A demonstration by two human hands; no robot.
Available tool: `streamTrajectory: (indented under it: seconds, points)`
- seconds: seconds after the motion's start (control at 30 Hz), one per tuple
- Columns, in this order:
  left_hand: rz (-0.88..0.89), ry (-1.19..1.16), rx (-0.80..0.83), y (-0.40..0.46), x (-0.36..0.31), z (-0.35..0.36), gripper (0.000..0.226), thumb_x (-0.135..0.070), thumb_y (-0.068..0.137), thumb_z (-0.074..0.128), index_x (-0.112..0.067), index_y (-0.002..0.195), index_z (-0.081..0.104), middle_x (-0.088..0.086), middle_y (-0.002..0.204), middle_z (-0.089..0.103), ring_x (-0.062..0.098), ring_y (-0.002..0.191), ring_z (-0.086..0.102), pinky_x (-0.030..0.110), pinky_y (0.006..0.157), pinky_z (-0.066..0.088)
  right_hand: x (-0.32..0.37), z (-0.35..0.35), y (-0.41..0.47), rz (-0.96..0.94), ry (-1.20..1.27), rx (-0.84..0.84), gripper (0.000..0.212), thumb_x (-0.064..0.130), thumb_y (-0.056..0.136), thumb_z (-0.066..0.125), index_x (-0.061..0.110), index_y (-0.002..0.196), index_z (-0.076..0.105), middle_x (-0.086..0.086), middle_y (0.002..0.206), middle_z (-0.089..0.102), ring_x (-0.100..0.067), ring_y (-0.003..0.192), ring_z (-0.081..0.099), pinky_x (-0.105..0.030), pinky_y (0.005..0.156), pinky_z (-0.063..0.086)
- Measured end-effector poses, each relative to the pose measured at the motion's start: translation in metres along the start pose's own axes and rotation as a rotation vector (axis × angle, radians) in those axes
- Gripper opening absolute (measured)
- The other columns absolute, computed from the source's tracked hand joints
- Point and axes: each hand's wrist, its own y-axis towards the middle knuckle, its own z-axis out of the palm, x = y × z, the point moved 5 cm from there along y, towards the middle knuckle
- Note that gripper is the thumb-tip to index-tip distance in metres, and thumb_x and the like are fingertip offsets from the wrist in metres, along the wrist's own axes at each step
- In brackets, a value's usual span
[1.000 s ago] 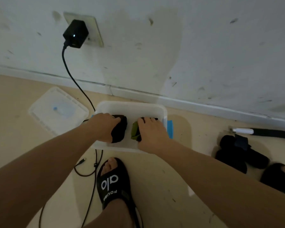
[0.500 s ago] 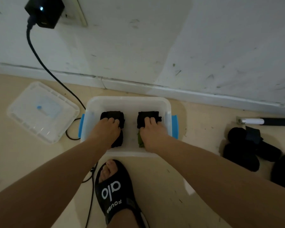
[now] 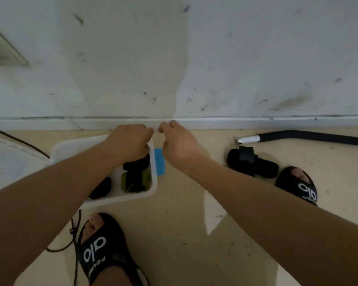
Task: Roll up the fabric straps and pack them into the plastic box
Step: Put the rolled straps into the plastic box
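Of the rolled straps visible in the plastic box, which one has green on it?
The rolled strap in the near right corner of the plastic box: it shows green edges among black. The roll behind it and the roll to its left look all black.
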Motion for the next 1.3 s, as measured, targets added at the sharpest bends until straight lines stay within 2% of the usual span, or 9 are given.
streamTrajectory:
  seconds: [0.1, 0.23, 0.37, 0.63, 0.77, 0.97, 1.1, 1.2, 1.3]
  points:
    - [0.122, -0.04, -0.077, 0.023, -0.066, -0.023, 0.023, -0.029, 0.096, 0.057, -0.012, 0.112, 0.055, 0.006, 0.11, 0.06, 0.026, 0.092, 0.061, 0.038, 0.073, 0.051, -0.096, -0.038, -0.029, 0.285, 0.001, -0.09, 0.045, -0.002, 0.09, 0.052, 0.011, 0.133, 0.049, -0.013, 0.128, 0.051, -0.033, 0.11, 0.057, -0.041, 0.087, 0.051]
    - [0.28, -0.084, -0.006, 0.042, -0.155, -0.01, 0.05, -0.042, 0.094, 0.063, -0.015, 0.134, 0.05, 0.004, 0.125, 0.055, 0.025, 0.104, 0.059, 0.04, 0.081, 0.054, -0.203, -0.049, -0.081, 0.517, -0.096, 0.021, 0.051, 0.008, 0.092, 0.059, 0.012, 0.14, 0.043, -0.014, 0.134, 0.049, -0.033, 0.117, 0.053, -0.043, 0.093, 0.051]
    - [0.387, -0.117, 0.04, 0.054, -0.226, 0.019, 0.055, -0.044, 0.092, 0.067, -0.016, 0.136, 0.048, 0.004, 0.126, 0.056, 0.022, 0.11, 0.057, 0.03, 0.076, 0.044, -0.264, -0.035, -0.106, 0.503, -0.104, 0.15, 0.07, 0.019, 0.09, 0.063, 0.019, 0.153, 0.033, -0.009, 0.138, 0.051, -0.031, 0.124, 0.05, -0.041, 0.1, 0.044]
    - [0.406, -0.086, 0.116, 0.084, -0.287, 0.08, 0.078, -0.046, 0.087, 0.074, -0.01, 0.147, 0.039, 0.009, 0.138, 0.047, 0.025, 0.117, 0.051, 0.033, 0.09, 0.046, -0.301, 0.004, -0.073, 0.355, 0.111, 0.216, 0.083, 0.022, 0.088, 0.064, 0.024, 0.16, 0.023, -0.007, 0.154, 0.044, -0.031, 0.138, 0.044, -0.049, 0.115, 0.038]
    - [0.375, -0.105, 0.117, 0.097, -0.293, 0.104, 0.071, -0.037, 0.088, 0.071, -0.007, 0.145, 0.042, 0.012, 0.139, 0.05, 0.028, 0.118, 0.054, 0.036, 0.095, 0.047, -0.313, 0.009, -0.063, 0.32, 0.127, 0.243, 0.084, 0.022, 0.084, 0.07, 0.021, 0.157, 0.029, -0.008, 0.142, 0.052, -0.03, 0.128, 0.051, -0.047, 0.11, 0.043]
    - [0.428, -0.055, 0.16, 0.104, -0.278, 0.101, 0.063, -0.035, 0.088, 0.069, -0.011, 0.141, 0.046, 0.009, 0.126, 0.059, 0.025, 0.106, 0.06, 0.036, 0.086, 0.053, -0.311, 0.009, -0.051, 0.305, 0.098, 0.245, 0.066, 0.025, 0.081, 0.075, 0.018, 0.14, 0.046, -0.005, 0.123, 0.058, -0.026, 0.112, 0.058, -0.042, 0.099, 0.05]
    - [0.364, -0.086, 0.27, 0.095, -0.232, 0.07, 0.064, -0.044, 0.079, 0.08, -0.016, 0.127, 0.048, 0.003, 0.114, 0.059, 0.021, 0.1, 0.06, 0.036, 0.081, 0.055, -0.293, 0.007, -0.049, 0.324, 0.049, 0.216, 0.057, 0.027, 0.083, 0.074, 0.012, 0.132, 0.05, -0.009, 0.122, 0.057, -0.029, 0.112, 0.058, -0.04, 0.097, 0.051]
    - [0.312, -0.168, 0.212, 0.08, -0.184, 0.024, 0.058, -0.047, 0.072, 0.083, -0.022, 0.114, 0.051, -0.006, 0.102, 0.055, 0.016, 0.091, 0.058, 0.034, 0.075, 0.054, -0.271, -0.006, -0.051, 0.358, 0.088, 0.156, 0.059, 0.025, 0.083, 0.077, 0.01, 0.134, 0.051, -0.012, 0.123, 0.059, -0.03, 0.111, 0.058, -0.037, 0.09, 0.051]
    - [0.204, -0.334, 0.119, 0.053, -0.12, -0.019, 0.059, -0.041, 0.069, 0.085, -0.024, 0.114, 0.051, -0.007, 0.102, 0.057, 0.014, 0.088, 0.059, 0.033, 0.073, 0.054, -0.227, -0.03, -0.048, 0.35, 0.195, 0.096, 0.047, 0.018, 0.077, 0.081, 0.014, 0.116, 0.055, -0.007, 0.11, 0.061, -0.026, 0.097, 0.061, -0.035, 0.075, 0.051]
